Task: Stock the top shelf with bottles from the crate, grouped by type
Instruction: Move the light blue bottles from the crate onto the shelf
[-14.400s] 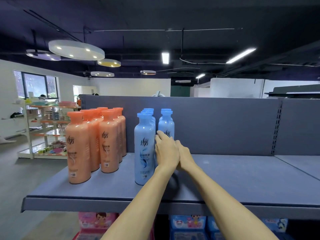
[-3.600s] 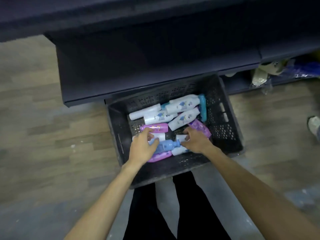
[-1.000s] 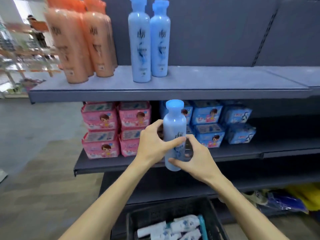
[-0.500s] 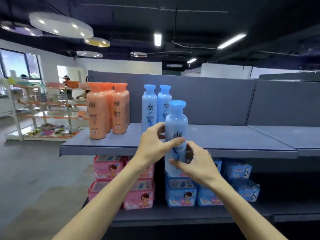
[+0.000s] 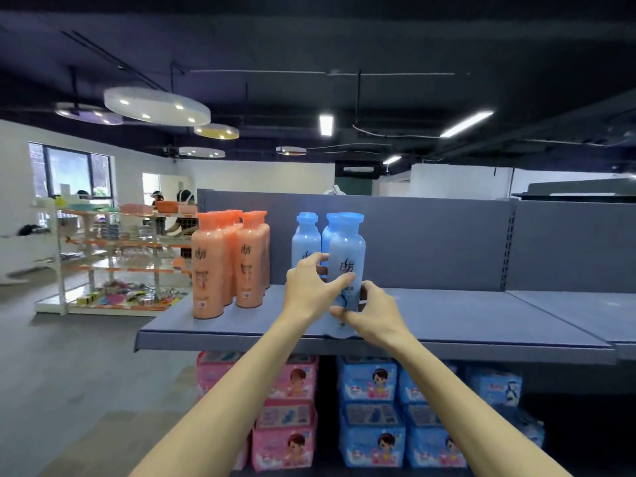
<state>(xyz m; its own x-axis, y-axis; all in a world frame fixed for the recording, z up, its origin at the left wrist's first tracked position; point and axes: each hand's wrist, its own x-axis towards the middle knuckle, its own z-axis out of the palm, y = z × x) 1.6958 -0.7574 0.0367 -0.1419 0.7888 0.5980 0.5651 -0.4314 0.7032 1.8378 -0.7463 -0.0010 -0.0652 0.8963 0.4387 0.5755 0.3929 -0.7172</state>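
Matte grey top shelf [image 5: 447, 318]: left hand [image 5: 309, 287] and right hand [image 5: 375, 315] clasp glossy, round-shouldered blue bottle [image 5: 347, 256].

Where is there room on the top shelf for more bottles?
Right of the held blue bottle, the top shelf is bare to its far end. The left is crowded with orange bottles; only a narrow gap separates them from the blue ones.

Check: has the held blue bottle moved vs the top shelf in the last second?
Yes. The blue bottle went up from below the top shelf to its front edge, base about at the shelf surface, both hands gripping it.
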